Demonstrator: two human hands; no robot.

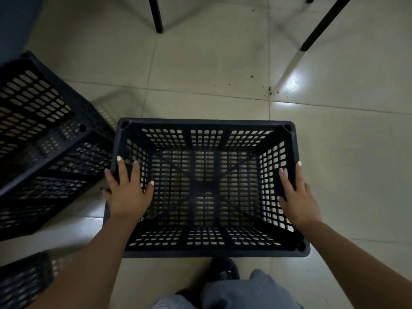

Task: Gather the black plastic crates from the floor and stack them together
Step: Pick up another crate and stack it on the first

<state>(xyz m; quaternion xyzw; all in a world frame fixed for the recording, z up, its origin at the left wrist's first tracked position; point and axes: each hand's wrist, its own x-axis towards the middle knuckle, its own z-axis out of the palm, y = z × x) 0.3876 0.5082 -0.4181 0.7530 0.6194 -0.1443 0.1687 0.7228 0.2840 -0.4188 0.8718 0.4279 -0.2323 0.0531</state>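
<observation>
A black perforated plastic crate (206, 127) stands upright and empty in the middle of the view, over the tiled floor. My left hand (128, 191) grips its left rim, with the fingers over the edge. My right hand (297, 197) grips the right rim the same way. A second black crate (44, 141) lies tipped on its side at the left, its corner close to the held crate. Part of a third black crate (22, 284) shows at the bottom left corner, blurred.
Two black furniture legs (156, 14) (321, 25) stand on the beige tiled floor (211, 70) at the top. Small dark crumbs (270, 91) lie near a bright light reflection. My shoe (224, 267) and jeans leg (247, 291) are just below the crate.
</observation>
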